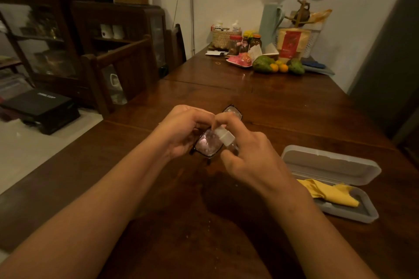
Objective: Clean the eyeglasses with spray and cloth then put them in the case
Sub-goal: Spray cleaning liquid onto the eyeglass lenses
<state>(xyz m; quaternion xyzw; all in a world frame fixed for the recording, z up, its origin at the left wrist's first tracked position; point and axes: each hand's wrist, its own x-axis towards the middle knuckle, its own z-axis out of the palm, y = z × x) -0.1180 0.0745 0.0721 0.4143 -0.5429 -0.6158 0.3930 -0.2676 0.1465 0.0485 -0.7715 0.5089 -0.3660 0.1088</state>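
Observation:
Black-framed eyeglasses (208, 145) are held above the wooden table (294, 108) at the centre, one lens wet with droplets, the other lens poking out behind my fingers. My left hand (181, 131) grips the frame from the left. My right hand (247, 154) is wrapped round a small clear spray bottle (225, 137) with a white nozzle, index finger on top of the nozzle, aimed at the near lens. To the right lies a grey glasses case (326, 161), lid open, with a yellow cloth (328, 192) in its tray.
At the table's far end stand jars, a woven basket (223, 37), a red pouch (291, 43), green and orange fruit (277, 65) and a pink dish. Dark wooden chairs (127, 63) and cabinets line the left side; a black box (43, 106) lies on the floor.

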